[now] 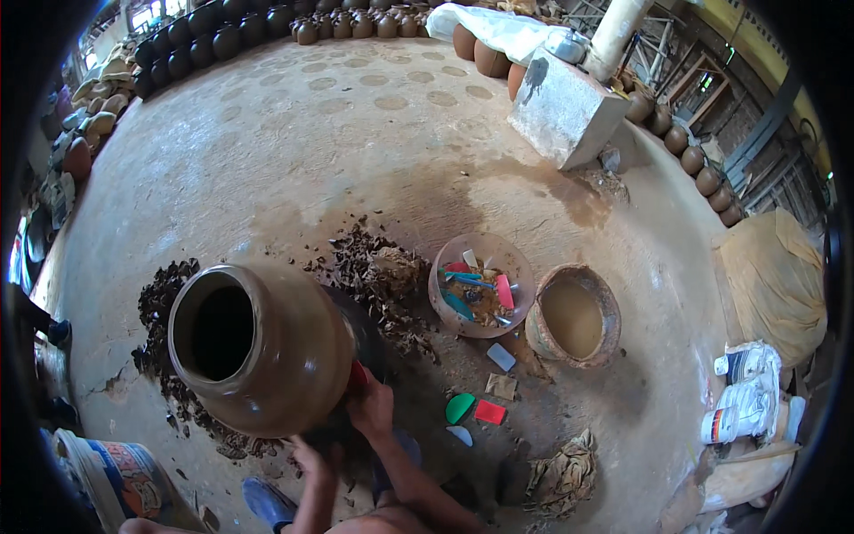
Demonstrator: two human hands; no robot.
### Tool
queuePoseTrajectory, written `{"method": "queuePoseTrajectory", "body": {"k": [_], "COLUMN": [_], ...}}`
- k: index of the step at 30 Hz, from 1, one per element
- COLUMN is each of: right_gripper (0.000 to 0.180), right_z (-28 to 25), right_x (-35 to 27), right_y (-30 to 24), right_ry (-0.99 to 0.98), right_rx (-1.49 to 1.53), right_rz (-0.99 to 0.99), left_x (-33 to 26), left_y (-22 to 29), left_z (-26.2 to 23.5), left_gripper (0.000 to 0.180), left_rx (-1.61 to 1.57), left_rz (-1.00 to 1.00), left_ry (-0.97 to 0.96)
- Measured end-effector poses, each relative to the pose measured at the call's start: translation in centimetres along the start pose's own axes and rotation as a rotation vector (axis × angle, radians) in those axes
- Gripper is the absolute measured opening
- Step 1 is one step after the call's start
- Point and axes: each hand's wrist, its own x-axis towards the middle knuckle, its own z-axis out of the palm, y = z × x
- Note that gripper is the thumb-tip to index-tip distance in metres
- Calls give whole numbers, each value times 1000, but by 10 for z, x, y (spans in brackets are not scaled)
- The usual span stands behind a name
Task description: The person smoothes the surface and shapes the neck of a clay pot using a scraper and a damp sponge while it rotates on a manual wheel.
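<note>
A large wet brown clay pot (294, 356) stands before me, its wide dark mouth tilted toward the upper left in the head view. My right hand (372, 409) is closed on a red scraper (358, 377), which rests against the right side of the pot's wall. Part of that scraper is hidden by my fingers. Low beside the pot's near side is my left hand (313, 459), slightly blurred, its fingers apart and nothing visible in them. Whatever supports the pot is mostly hidden behind it.
Clay shavings (378, 267) lie around the pot. To the right are a tub of scrapers (443, 316), a bucket of murky water (574, 320), loose scrapers (460, 408) and a crumpled cloth (562, 481). A white block (569, 111) and rows of pots (227, 40) stand farther back. Another person's foot (59, 333) shows at left.
</note>
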Motion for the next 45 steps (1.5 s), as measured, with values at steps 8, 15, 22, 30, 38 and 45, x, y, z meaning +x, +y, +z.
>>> {"method": "queuePoseTrajectory", "body": {"k": [8, 15, 22, 30, 38, 45], "right_gripper": [47, 44, 31, 31, 33, 31], "right_z": [11, 3, 6, -24, -20, -17], "right_x": [-1, 7, -3, -1, -3, -8], "right_y": [-11, -8, -43, -1, -24, -35], "right_ry": [102, 128, -89, 3, -33, -33], "right_rx": [241, 239, 56, -24, -28, 16], "right_rz": [-135, 68, 22, 89, 76, 11], "left_x": [69, -43, 96, -33, -6, 51], "left_y": [119, 36, 160, 62, 38, 155], "left_z": [-20, -7, -73, 37, -2, -7], "left_gripper": [71, 73, 67, 74, 76, 78], "left_rx": [383, 600, 858, 619, 493, 849], "left_rz": [87, -557, 246, -220, -121, -40], "left_ry": [-149, -191, -461, -281, -53, -246]}}
